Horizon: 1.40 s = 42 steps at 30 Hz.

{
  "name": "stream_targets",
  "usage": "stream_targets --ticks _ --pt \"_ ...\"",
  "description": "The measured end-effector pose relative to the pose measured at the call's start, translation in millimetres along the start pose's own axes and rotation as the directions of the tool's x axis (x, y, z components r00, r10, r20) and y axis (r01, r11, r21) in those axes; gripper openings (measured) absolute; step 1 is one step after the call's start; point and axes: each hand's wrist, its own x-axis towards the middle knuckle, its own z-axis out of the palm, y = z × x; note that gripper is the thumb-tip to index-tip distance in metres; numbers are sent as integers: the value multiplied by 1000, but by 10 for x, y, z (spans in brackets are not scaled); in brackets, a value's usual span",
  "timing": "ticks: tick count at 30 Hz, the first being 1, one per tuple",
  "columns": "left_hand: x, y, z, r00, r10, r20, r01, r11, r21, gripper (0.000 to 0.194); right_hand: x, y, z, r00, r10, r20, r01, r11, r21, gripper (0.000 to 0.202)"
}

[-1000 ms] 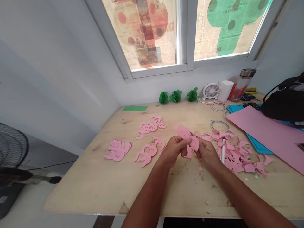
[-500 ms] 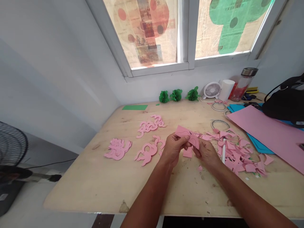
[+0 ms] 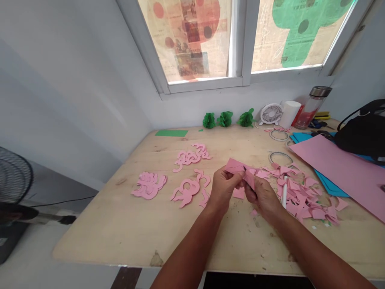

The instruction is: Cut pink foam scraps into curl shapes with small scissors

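My left hand (image 3: 223, 185) pinches a folded pink paper piece (image 3: 234, 165) with a curved line drawn on it. My right hand (image 3: 262, 192) is closed at the paper's right side, around a small dark tool, apparently scissors, whose dark tip shows at the paper; most of it is hidden by the fingers. Cut pink curly shapes (image 3: 187, 192) lie left of my hands, with more shapes (image 3: 192, 155) behind and a stacked group (image 3: 149, 185) farther left. Pink scraps (image 3: 303, 196) are heaped to the right, with a white pen (image 3: 284, 192) on them.
Green paper ornaments (image 3: 225, 119), a small white fan (image 3: 271, 114) and a glass bottle (image 3: 313, 107) stand along the wall. Tape rolls (image 3: 280, 159), a large pink sheet (image 3: 339, 168), blue sheets (image 3: 331, 188) and a black bag (image 3: 361, 132) lie right. A green strip (image 3: 171, 133) lies back left.
The view has shifted slightly. The paper's right part has turned to a steeper angle between my hands, and a dark part of the tool now shows by my right fingers.
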Motion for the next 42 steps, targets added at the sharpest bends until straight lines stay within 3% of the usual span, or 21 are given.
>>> stream_targets --ticks 8,21,42 --pt "-26 15 66 999 16 -33 -19 997 -70 21 -19 -1 24 1000 6 28 -8 997 71 39" --pt "-39 -3 79 997 26 -70 -29 998 -50 18 -21 6 36 999 4 46 -11 989 149 43" --pt "-94 42 140 996 17 -89 -26 995 -96 21 -14 36 53 999 -28 21 24 987 158 50"
